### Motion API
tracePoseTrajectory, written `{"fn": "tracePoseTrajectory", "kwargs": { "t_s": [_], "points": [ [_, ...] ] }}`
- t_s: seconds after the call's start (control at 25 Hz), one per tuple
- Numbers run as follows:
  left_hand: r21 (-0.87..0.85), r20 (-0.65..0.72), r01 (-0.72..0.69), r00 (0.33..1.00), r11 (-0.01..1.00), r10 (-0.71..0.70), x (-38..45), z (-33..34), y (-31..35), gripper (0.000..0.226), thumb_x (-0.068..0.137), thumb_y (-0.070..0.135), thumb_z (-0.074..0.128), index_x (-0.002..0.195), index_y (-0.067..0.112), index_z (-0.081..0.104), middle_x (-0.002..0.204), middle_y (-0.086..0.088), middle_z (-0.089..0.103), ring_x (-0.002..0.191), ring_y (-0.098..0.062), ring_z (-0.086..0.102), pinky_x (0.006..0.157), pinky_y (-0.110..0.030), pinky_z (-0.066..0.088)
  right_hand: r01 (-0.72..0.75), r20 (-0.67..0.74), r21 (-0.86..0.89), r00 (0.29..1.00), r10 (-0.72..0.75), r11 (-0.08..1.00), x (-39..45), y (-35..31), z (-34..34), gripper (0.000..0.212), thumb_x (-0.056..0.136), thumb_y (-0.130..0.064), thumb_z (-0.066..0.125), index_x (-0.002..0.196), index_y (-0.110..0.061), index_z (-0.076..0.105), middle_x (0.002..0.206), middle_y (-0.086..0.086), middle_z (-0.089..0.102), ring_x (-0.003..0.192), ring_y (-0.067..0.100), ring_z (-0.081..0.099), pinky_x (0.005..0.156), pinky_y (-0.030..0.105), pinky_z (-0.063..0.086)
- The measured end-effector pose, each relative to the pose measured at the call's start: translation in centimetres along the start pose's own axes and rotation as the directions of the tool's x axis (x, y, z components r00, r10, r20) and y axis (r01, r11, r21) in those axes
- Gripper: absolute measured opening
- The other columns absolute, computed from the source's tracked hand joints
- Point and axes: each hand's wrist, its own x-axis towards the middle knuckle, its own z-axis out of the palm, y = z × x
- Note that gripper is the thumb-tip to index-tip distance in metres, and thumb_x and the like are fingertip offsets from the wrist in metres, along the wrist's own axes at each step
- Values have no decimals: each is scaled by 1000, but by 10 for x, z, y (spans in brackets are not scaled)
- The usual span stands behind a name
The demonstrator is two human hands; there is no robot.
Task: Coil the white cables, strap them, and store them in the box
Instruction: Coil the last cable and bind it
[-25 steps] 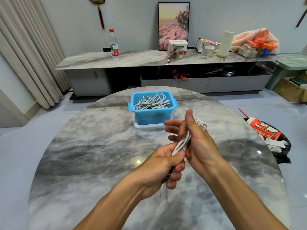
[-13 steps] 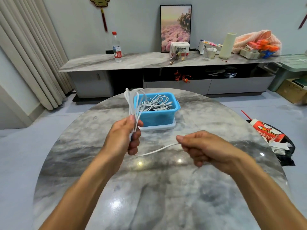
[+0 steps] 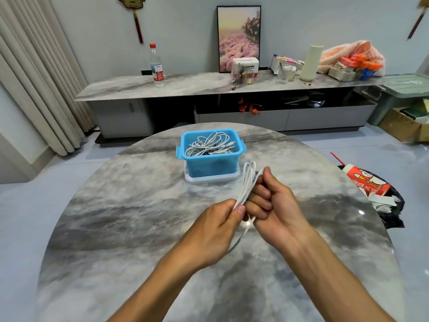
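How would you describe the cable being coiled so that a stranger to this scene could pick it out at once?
Start at the round marble table and find the blue box on it. Just in front of the box, both hands meet above the tabletop: the left hand and right hand grip a bunch of white loops, the cable. Unlike the cables in the box, it is held in the air, with a loose tail hanging.

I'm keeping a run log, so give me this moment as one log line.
step: coiling | left hand: pinches white cable | right hand: grips coil loops | blue box: holds cables | strap: not seen
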Motion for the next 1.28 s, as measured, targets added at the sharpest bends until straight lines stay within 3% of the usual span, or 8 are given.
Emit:
{"fn": "tracePoseTrajectory", "kwargs": {
  "t_s": [0.24,0.44,0.6,0.72,0.8,0.92,1.08,1.28],
  "points": [
    [-329,143,166,982,930,-125,-3,3,8,30,106,32,39,87,19,59,67,2,65,56,-16,44,53,-27,38,74,-72,-11,995,-75,997,-4,-3,3,36,88,-41,59,66,-16,46,44,-8,27,28,5,21,25,16,16],
    [-325,190,175,975,929,-117,-2,9,6,39,96,43,50,90,5,56,64,3,56,58,-17,44,55,-32,37,121,-193,122,976,-96,985,-8,-4,2,47,96,-40,57,57,-16,47,44,-8,27,28,5,21,26,17,15],
    [-161,230,76,972,984,-38,0,6,7,21,92,10,59,76,23,58,66,14,50,63,-4,45,65,-25,41,109,-245,180,967,-63,978,-5,2,-5,47,99,-38,53,58,-15,46,44,-8,27,27,5,22,26,18,14],
    [-65,289,113,953,991,-90,-2,-1,5,32,96,15,55,70,33,53,64,17,49,61,0,42,65,-22,38,-30,-212,-45,977,20,999,-3,-7,-9,42,98,-34,55,61,-15,44,44,-6,28,30,6,25,27,18,22],
    [-9,309,189,934,982,-177,-6,-7,3,22,99,26,51,77,25,52,66,16,50,60,-1,42,63,-25,38,-85,-184,-431,983,5,898,-3,-20,-11,39,92,-34,63,59,-14,53,45,-1,37,39,11,40,39,23,41],
    [-126,324,257,924,958,-206,-9,-15,3,20,102,27,47,85,21,55,68,12,63,58,-7,47,61,-26,39,73,-59,-850,971,-232,522,-5,-35,-13,39,87,-41,68,58,-16,66,58,0,62,59,8,57,62,25,48],
    [-233,340,286,919,930,-197,-11,-15,8,22,103,27,47,86,19,57,64,4,53,58,-13,43,56,-27,37,301,191,-908,916,-354,290,-5,-39,-12,40,85,-50,64,64,-16,69,63,-6,62,60,4,54,60,18,46],
    [-339,375,209,924,917,-72,-13,-17,12,18,98,17,58,83,7,58,66,-3,44,57,-12,39,50,-23,36,440,307,-853,859,-411,282,-1,-32,-12,37,86,-47,64,67,-15,64,63,-1,58,60,10,51,58,21,44]
  ]
}}
